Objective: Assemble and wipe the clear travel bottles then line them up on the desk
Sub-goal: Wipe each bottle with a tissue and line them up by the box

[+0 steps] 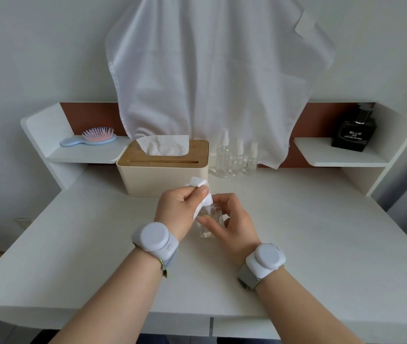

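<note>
— What does each grip have hold of?

— The right hand (234, 224) has its grip closed around a clear travel bottle (210, 220), fingers curled over the far side and the thumb across the front. The left hand (177, 209) pinches a folded white tissue (201, 194) between thumb and fingers and presses it against the bottle's white cap and shoulder.

— Where is that bottle?

— Held between the two hands above the middle of the table (321, 244), tilted, with its cap leaning away toward the far edge. I cannot tell whether its base touches the surface.

— And the other bottles?

— Three clear spray bottles (237, 158) stand upright in a row at the far edge, just right of the tissue box (162, 170). The leftmost is the tallest. They stand close together; whether they touch, I cannot tell.

— What else is around?

— The tissue box has a wooden lid with a sheet sticking up. A white cloth (210, 70) hangs on the wall behind it, its hem falling behind the bottles. On the left shelf lies a blue and pink hairbrush (90, 139); on the right shelf stands a dark perfume bottle (354, 132). Both wrists wear round white bands (154, 235).
</note>
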